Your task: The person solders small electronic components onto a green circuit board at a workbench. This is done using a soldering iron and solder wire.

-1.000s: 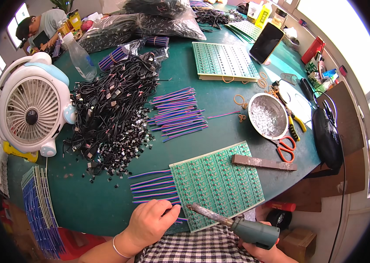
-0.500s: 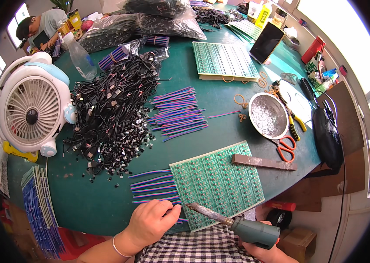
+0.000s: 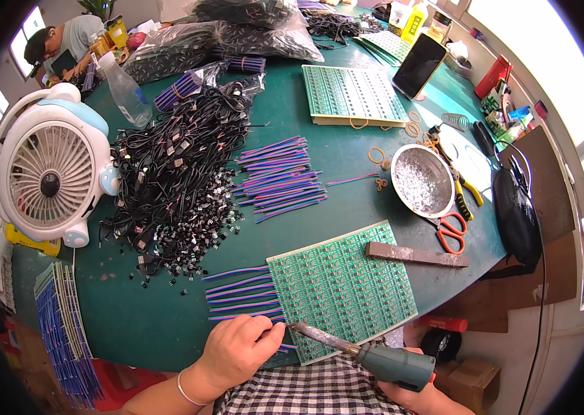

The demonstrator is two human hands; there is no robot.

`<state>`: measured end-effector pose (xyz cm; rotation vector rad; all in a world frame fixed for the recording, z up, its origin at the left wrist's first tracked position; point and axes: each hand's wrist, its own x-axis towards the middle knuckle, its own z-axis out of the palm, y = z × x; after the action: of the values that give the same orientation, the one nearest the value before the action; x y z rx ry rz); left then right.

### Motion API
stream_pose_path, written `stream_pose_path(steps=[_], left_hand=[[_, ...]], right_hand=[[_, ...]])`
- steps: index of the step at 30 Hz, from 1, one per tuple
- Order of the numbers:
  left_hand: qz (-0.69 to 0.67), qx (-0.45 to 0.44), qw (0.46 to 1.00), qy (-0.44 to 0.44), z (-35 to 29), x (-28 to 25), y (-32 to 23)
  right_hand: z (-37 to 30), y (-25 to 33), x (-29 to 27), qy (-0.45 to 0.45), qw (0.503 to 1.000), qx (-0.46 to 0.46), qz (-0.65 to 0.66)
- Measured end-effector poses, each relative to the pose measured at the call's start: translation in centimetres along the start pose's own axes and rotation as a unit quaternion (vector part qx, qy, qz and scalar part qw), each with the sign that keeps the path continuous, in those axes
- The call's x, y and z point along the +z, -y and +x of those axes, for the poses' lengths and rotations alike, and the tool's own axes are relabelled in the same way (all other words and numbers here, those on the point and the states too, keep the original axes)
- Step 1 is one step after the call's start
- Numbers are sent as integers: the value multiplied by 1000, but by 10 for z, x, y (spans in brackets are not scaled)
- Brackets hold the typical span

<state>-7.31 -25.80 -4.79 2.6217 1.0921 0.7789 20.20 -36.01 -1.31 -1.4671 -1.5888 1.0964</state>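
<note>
My left hand (image 3: 237, 351) is closed in a pinch at the near left edge of a green circuit board panel (image 3: 340, 283). A thin multicoloured wire strip seems to lie in its fingers, though they mostly hide it. Several such strips (image 3: 240, 292) stick out leftward from the panel's left edge. Wrapped round a green-bodied soldering iron (image 3: 397, 366) is my right hand (image 3: 402, 395), partly hidden under it. The iron's dark tip meets the panel's left edge, close to my left fingertips. A brown metal bar (image 3: 416, 255) lies across the panel's right side.
Beyond the panel lie loose wire strips (image 3: 281, 176) and a heap of black cables (image 3: 174, 166). A white fan (image 3: 50, 173) stands left. Rightward are a metal bowl (image 3: 422, 181), orange-handled scissors (image 3: 452, 235) and pliers (image 3: 465, 200). More panels (image 3: 354, 97) lie farther back; a person (image 3: 74, 41) sits far left.
The soldering iron has shifted slightly left, bringing its tip closer to my left fingertips. My right hand moved with it; my left hand stays in place.
</note>
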Motion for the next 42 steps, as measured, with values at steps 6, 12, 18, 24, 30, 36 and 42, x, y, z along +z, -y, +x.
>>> stream_pose_path(steps=[6, 12, 18, 24, 30, 36, 42], left_hand=[[-2, 0, 1000, 2, 1, -1, -2], [-15, -11, 1000, 8, 0, 0, -2], [-32, -3, 999, 7, -1, -10, -5], [-30, 30, 995, -92, 1, -37, -26], [12, -51, 998, -44, -2, -9, -19], [8, -55, 998, -13, -8, -5, -19], [11, -44, 999, -21, -6, -4, -17]], right_hand=[[-14, -20, -4, -34, 999, 24, -5], [-16, -21, -6, -26, 968, 128, 214], [-16, -25, -8, -16, 968, 117, 222], [-15, -19, -8, -21, 954, 141, 263], [-19, -16, -12, 12, 961, 149, 232], [-21, -11, -9, -21, 954, 174, 244], [-15, -13, -10, 37, 958, 154, 240]])
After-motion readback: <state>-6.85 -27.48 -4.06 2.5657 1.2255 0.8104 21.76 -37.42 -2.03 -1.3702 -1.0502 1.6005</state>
